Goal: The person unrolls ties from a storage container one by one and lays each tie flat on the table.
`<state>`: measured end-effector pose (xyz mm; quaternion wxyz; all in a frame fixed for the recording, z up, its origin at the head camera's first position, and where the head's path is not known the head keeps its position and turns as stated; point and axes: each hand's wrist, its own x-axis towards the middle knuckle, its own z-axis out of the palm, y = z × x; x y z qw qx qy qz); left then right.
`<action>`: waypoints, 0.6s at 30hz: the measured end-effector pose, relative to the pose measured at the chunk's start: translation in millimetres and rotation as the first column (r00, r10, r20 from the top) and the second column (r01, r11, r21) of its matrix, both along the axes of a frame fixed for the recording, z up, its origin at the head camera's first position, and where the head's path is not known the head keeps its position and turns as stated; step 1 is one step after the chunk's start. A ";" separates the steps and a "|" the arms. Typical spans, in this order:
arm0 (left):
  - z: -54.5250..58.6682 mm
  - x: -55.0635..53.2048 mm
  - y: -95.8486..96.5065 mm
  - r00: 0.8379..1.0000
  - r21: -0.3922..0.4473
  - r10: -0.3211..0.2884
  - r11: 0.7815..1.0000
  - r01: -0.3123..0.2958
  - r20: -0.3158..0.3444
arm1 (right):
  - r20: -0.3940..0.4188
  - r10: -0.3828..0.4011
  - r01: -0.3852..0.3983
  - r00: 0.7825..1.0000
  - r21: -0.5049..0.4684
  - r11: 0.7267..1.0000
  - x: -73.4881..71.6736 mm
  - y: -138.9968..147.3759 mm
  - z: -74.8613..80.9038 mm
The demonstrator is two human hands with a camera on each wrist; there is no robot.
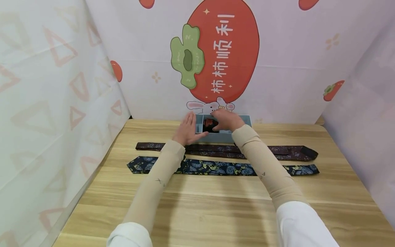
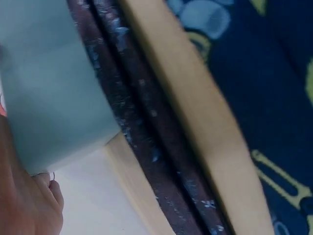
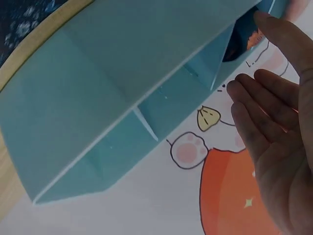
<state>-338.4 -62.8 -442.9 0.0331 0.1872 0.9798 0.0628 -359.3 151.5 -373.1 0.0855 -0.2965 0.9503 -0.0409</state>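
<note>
A pale blue divided box stands against the back wall. One of its compartments holds a dark roll with a red-orange pattern, its kind not clear. My left hand rests at the box's left end, fingers straight and thumb along the front rim; the left wrist view shows that hand at the box's end wall. Over the roll is my right hand. In the right wrist view its thumb reaches the roll's compartment, while the other fingers of the hand extend loosely behind the box.
In front of the box lies a dark maroon patterned tie, stretched sideways. Nearer to me is a navy tie with blue and yellow figures. Both lie on the wooden table. Printed cloth hangs behind and at both sides.
</note>
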 end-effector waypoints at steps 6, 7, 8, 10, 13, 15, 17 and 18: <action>-4.4 0.6 -0.6 0.999 -0.025 0.027 0.999 -0.028 -0.035 | -0.005 -0.013 0.013 1.000 0.014 1.000 -10.2 -12.6 -13.5; -5.1 0.8 0.1 0.999 -0.032 0.031 0.999 -0.032 -0.042 | -0.010 -0.016 0.016 1.000 0.023 1.000 -11.4 -13.8 -15.4; -5.7 1.1 0.9 0.998 -0.039 0.036 0.999 -0.037 -0.045 | -0.013 -0.013 0.014 1.000 0.033 0.999 -12.6 -14.7 -17.4; -6.9 1.8 3.3 0.998 -0.052 0.039 0.998 -0.041 -0.048 | -0.025 -0.007 0.009 1.000 0.053 0.999 -14.5 -15.5 -21.1; -8.0 2.5 6.7 0.998 -0.066 0.040 0.997 -0.043 -0.046 | -0.062 0.009 -0.004 0.998 0.081 0.997 -17.2 -16.2 -26.1; -8.2 2.9 7.3 0.998 -0.070 0.041 0.997 -0.044 -0.047 | -0.091 0.023 -0.015 0.996 0.093 0.996 -19.1 -17.9 -28.5; -7.4 3.1 7.2 0.998 -0.076 0.042 0.996 -0.046 -0.049 | -0.120 0.035 -0.023 0.992 0.101 0.995 -21.3 -20.4 -30.0; -6.8 3.0 6.9 0.998 -0.082 0.043 0.995 -0.047 -0.051 | -0.131 0.039 -0.025 0.991 0.106 0.994 -22.5 -22.0 -30.5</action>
